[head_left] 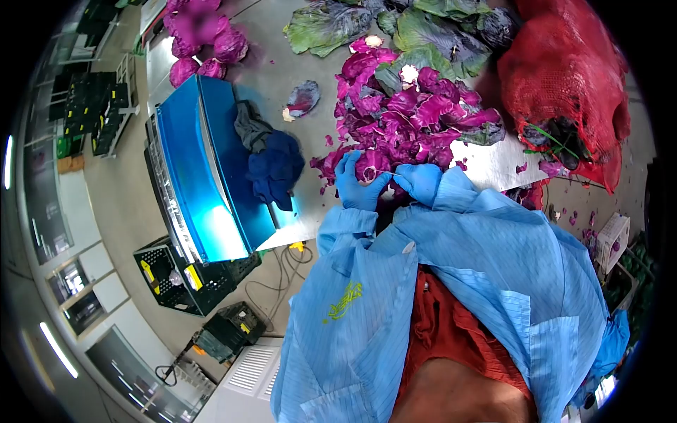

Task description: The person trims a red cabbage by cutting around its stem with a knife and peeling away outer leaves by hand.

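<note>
one left hand (357, 185), thumb spread, holds cabbage (372, 166), likely firm, best gripped by its sides; right hand (421, 183) pinches thin tool (384, 173).

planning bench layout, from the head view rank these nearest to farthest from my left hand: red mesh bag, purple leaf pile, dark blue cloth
From the left hand:
1. Purple leaf pile, just beyond it
2. Dark blue cloth, to its left
3. Red mesh bag, far right

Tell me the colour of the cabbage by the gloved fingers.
Purple; the cabbage shows best in the head view.
</note>
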### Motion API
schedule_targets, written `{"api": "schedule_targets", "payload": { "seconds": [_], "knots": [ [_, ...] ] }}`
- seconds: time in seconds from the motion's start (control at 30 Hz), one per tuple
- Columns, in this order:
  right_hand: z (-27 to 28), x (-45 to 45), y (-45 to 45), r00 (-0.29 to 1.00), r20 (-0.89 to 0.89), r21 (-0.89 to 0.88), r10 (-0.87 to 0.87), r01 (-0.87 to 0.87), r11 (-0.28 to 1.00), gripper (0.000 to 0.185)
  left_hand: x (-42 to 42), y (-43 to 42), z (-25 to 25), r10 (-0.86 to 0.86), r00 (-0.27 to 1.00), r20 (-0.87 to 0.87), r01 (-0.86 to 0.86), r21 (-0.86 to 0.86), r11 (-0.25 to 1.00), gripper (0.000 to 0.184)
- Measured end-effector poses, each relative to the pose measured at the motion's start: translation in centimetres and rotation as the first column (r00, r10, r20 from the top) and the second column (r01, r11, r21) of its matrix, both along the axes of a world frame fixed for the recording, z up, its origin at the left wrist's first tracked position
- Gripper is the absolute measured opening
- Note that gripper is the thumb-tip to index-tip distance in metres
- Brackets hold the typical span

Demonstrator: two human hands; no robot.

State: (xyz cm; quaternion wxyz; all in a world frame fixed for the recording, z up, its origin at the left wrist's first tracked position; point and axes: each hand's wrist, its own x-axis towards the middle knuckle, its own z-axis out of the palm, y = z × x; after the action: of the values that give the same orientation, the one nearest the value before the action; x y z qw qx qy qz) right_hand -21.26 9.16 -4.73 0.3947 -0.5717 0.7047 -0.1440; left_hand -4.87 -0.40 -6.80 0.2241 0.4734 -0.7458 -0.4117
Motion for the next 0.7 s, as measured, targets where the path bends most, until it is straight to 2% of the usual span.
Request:
{"api": "schedule_targets", "payload": {
  "seconds": [0.43,0.53,0.7],
  "knots": [
    [0.5,1.2,-0.7,0.995,-0.089,0.129,-0.050,0.062,0.990,0.024,-0.3,0.0,0.3,0.024,1.000,0.015,-0.025,0.024,0.999,0.074],
    [1.4,1.3,-0.9,0.992,-0.113,0.113,-0.058,0.071,0.991,0.020,-0.7,-0.2,0.6,0.058,0.995,0.075,-0.062,0.042,0.997,0.072],
    [-0.5,1.9,-0.8,0.972,-0.228,0.108,-0.063,0.089,0.990,0.017,-1.0,-0.4,0.5,0.089,0.993,0.083,-0.094,0.048,0.994,0.069]
  ]
}}
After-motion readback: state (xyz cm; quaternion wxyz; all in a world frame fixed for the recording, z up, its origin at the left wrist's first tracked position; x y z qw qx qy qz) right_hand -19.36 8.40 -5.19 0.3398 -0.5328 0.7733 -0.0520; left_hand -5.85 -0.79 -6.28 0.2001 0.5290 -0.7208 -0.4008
